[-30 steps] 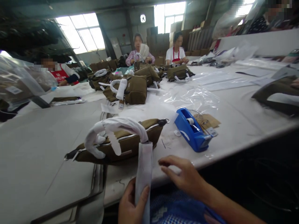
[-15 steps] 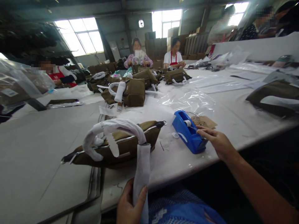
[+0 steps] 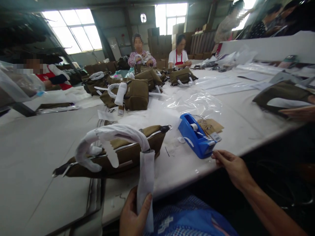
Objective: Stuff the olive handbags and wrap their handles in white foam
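Dispenser [image 3: 200, 144] sits just beyond the right hand [image 3: 232, 166], which has drawn back pinched, perhaps on tape too small to see; left hand [image 3: 133, 213] still grips the wrap [image 3: 147, 170].

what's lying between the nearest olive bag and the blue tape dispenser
In the head view, a thin dark strand lies on the white tabletop between the bag and dispenser, with a small white piece close beside the dispenser.

I get one head-worn view, forward and down, counter [image 3: 44, 147] close below, back wall [image 3: 114, 23] far off.
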### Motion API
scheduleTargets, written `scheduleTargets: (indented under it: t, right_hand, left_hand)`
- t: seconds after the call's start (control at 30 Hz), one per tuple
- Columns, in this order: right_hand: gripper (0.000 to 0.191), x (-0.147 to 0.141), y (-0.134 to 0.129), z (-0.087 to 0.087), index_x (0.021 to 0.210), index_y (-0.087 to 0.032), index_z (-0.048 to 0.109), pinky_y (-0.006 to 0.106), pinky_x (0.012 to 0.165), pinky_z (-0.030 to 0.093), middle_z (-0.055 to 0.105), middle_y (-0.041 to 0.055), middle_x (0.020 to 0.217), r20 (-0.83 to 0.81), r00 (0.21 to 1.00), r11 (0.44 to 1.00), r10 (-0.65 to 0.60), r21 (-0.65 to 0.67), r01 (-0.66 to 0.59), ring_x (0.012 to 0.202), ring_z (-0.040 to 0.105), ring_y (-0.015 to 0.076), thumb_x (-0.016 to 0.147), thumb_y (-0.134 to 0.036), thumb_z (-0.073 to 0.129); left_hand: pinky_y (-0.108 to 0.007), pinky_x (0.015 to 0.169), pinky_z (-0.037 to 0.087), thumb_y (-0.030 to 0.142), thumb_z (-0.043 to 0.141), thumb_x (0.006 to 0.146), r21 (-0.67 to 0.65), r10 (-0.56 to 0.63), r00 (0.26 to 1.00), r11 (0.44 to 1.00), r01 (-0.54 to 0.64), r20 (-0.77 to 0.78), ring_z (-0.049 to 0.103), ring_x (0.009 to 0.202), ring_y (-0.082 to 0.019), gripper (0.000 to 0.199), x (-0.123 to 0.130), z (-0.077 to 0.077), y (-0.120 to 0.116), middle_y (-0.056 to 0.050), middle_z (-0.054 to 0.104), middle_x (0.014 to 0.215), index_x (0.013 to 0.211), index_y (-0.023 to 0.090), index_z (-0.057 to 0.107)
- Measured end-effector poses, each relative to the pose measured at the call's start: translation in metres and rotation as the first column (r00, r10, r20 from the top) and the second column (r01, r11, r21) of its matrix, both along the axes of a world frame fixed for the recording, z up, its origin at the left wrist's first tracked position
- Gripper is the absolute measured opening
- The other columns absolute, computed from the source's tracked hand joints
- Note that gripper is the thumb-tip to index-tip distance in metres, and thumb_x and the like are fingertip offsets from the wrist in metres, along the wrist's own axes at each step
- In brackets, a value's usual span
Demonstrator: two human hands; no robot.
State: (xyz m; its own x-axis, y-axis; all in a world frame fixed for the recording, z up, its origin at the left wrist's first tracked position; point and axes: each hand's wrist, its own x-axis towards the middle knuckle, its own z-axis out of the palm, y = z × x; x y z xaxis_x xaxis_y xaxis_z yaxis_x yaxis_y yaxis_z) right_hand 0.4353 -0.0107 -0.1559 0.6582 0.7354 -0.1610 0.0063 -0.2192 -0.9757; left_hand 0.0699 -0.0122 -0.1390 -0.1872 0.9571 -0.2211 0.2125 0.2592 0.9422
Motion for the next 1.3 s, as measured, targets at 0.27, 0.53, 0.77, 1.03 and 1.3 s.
scheduleTargets:
  t: [0.27, 0.53, 0.77, 1.03, 1.3]
  right_hand:
    - [0.04, -0.026, -0.021, 0.009, 0.088, -0.019, 0.075, 0.03, 0.074, 0.054, 0.071, 0.0046, 0.074, 0.276, 0.95, 0.99, 0.142, -0.019, -0.142, 0.072, 0.065, 0.02, 0.082, -0.059, 0.073]
    - [0.031, -0.132, -0.008, 0.057, 0.081, -0.018, 0.071, 0.022, 0.056, 0.05, 0.07, 0.0027, 0.07, 0.11, 0.65, 0.635, 0.752, 0.143, -0.759, 0.057, 0.061, 0.0125, 0.095, -0.045, 0.064]
    - [0.026, -0.196, 0.02, 0.051, 0.076, -0.017, 0.074, 0.025, 0.058, 0.049, 0.072, 0.0027, 0.063, 0.137, 0.462, 0.461, 0.876, 0.04, -0.887, 0.057, 0.065, 0.0152, 0.092, -0.035, 0.065]
    - [0.023, -0.195, 0.026, 0.053, 0.087, -0.021, 0.08, 0.03, 0.064, 0.047, 0.078, 0.0073, 0.079, 0.427, 0.383, 0.523, 0.819, -0.282, -0.804, 0.069, 0.071, 0.0226, 0.087, -0.042, 0.069]
    - [0.045, -0.181, 0.045, 0.025, 0.073, -0.016, 0.068, 0.026, 0.05, 0.042, 0.068, 0.0036, 0.062, 0.011, 0.437, 0.43, 0.899, -0.207, -0.879, 0.056, 0.062, 0.0189, 0.075, -0.061, 0.077]
  left_hand:
    - [-0.039, 0.086, 0.057, 0.061, 0.079, 0.069, 0.021, 0.022, 0.999, 1.0, -0.022, 0.025, 0.073, 0.094, -0.033, 0.057, 0.004, 0.001, 0.0, -0.009, 0.078, 0.097, 0.105, 0.018, 0.071]
    - [-0.039, 0.088, 0.056, 0.049, 0.076, 0.08, 0.011, -0.131, 0.987, 0.991, 0.131, 0.098, 0.072, 0.1, -0.032, 0.048, 0.0, 0.009, -0.005, -0.013, 0.077, 0.106, 0.112, 0.014, 0.067]
    - [-0.037, 0.089, 0.056, 0.043, 0.073, 0.085, 0.06, -0.144, 0.983, 0.989, 0.138, 0.111, 0.072, 0.103, -0.031, 0.04, 0.004, 0.016, -0.012, -0.012, 0.076, 0.109, 0.113, 0.015, 0.068]
    - [-0.041, 0.09, 0.057, 0.044, 0.076, 0.079, 0.076, -0.104, 0.994, 0.992, 0.102, 0.034, 0.072, 0.1, -0.033, 0.041, 0.0, 0.01, -0.013, -0.012, 0.077, 0.105, 0.109, 0.017, 0.071]
    - [-0.038, 0.087, 0.057, 0.049, 0.083, 0.07, -0.006, -0.043, 0.967, 0.999, 0.046, 0.252, 0.073, 0.098, -0.032, 0.05, 0.008, 0.018, -0.013, -0.011, 0.078, 0.1, 0.105, 0.016, 0.071]
